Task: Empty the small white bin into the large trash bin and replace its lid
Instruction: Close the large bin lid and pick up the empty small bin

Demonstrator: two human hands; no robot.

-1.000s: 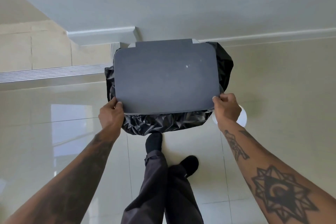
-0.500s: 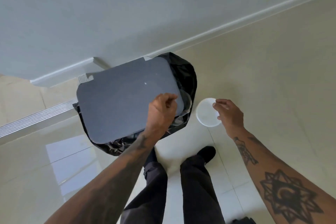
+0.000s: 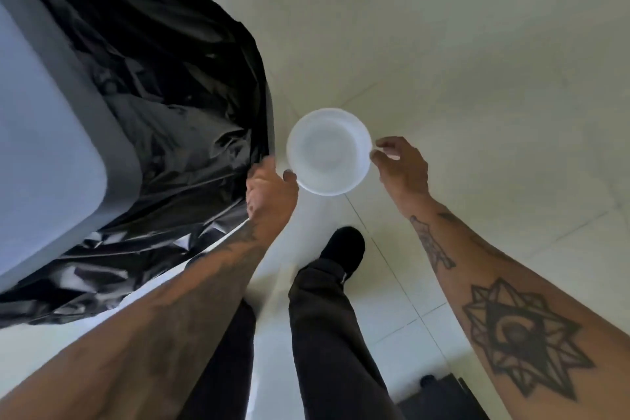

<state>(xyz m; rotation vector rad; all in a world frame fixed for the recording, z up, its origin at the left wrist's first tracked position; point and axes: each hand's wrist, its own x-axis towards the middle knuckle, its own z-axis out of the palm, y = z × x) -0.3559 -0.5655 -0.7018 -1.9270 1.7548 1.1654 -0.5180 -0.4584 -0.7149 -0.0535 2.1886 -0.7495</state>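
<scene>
Nearest the camera, dark trouser legs (image 3: 327,334) and a black shoe (image 3: 342,245) are seen on the pale tiled floor (image 3: 477,78). Just beyond, the small white bin (image 3: 328,151) stands on the floor, viewed from directly above; its round top is seen, though whether this is a lid or an open mouth cannot be told (the surface is pale and blurred). The left hand (image 3: 269,194) is placed at the near-left edge of the bin, fingers curled against its rim, and the right hand (image 3: 402,164) at the right edge, thumb and fingers pinched close together on or just beside the rim; a firm clamp cannot be confirmed on either side. To the left and farther off, the large trash bin (image 3: 51,147), lined with a black bag (image 3: 177,85), is noted with its grey lid closed. The step in hand is judged to be the taking up of the small bin. A secure two-sided hold and a lift are called for next.
</scene>
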